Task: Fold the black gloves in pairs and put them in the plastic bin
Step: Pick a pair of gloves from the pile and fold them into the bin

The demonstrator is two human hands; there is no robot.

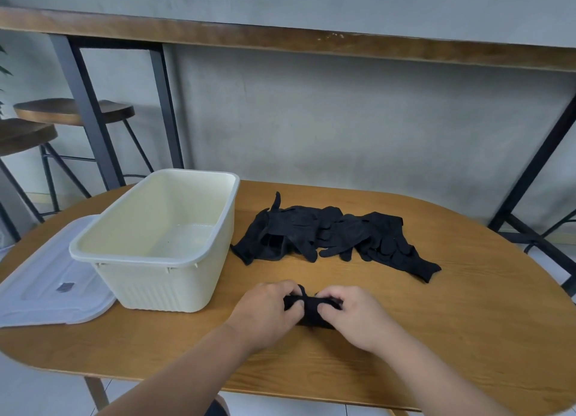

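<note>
- Wooden oval table (405, 337): one unit, light brown, standing in front of a grey wall. All task items rest on its top.
- Plastic bin (156, 244): one unit, cream, rectangular, with a ribbed front wall, on the left half of the table. Its opening faces up, and no glove is visible inside.
- Lid (46, 291): one unit, translucent white, lying flat on the table just left of the bin. Its right edge passes behind the bin's front corner (contact between the two cannot be confirmed).
- Glove pile (333, 238): one loose heap of black gloves at the centre-right of the table, just right of the bin and apart from it. The gloves overlap, so an exact count cannot be given; several fingers and at least two cuffs are distinguishable.
- Folded glove bundle (311, 309): one compact black bundle on the table near the front edge, in front of the pile and well apart from it. How many gloves it contains cannot be told.
- Left hand (268, 309): fingers curled and clamped on the left end of the bundle.
- Right hand (355, 316): fingers curled and clamped on the right end of the bundle, with the fingertips pressed into the fabric.
- Both forearms enter from the lower edge of the view, bare.
- Background: two round wooden stools (74, 110) on dark metal legs at the left, and one long wooden counter (280, 41) on a dark metal frame against the wall.
</note>
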